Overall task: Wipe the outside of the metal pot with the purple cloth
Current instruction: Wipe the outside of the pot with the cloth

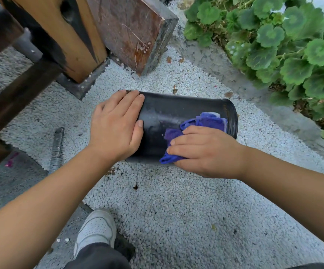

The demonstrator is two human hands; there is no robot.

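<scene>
Lying on its side on the white gravel [176, 200], the dark metal pot [176, 113] points its rimmed end to the right. The left hand [116, 125] rests flat and spread over the pot's left end, its grip apart, steadying it. The right hand [202, 152] presses the bunched purple cloth [196, 129] against the pot's near side, fingers curled down onto the cloth. A white shoe [95, 230] stands on the ground below, and green-leaved plants [283, 41] grow at upper right.
</scene>
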